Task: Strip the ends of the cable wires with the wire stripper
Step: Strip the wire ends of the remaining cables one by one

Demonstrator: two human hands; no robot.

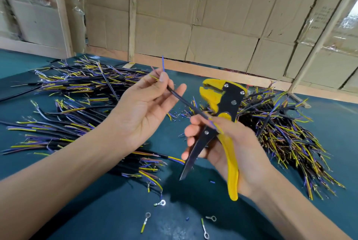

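My left hand (143, 109) pinches one black cable (182, 100) near its far end, between thumb and fingers. A blue wire (163, 63) and thinner wires stick up past the fingertips. The cable slants down to my right hand (228, 148), where its near end lies across the fingers. That hand grips the yellow and black wire stripper (222, 104) by its handles, jaws pointing up and left, with nothing between them.
A large pile of black cables (77, 92) with yellow, blue and brown wire ends covers the green table (116, 210) on the left. Another cable pile (286, 129) lies on the right. Loose ring terminals (161, 203) and insulation bits lie near the front. Cardboard walls stand behind.
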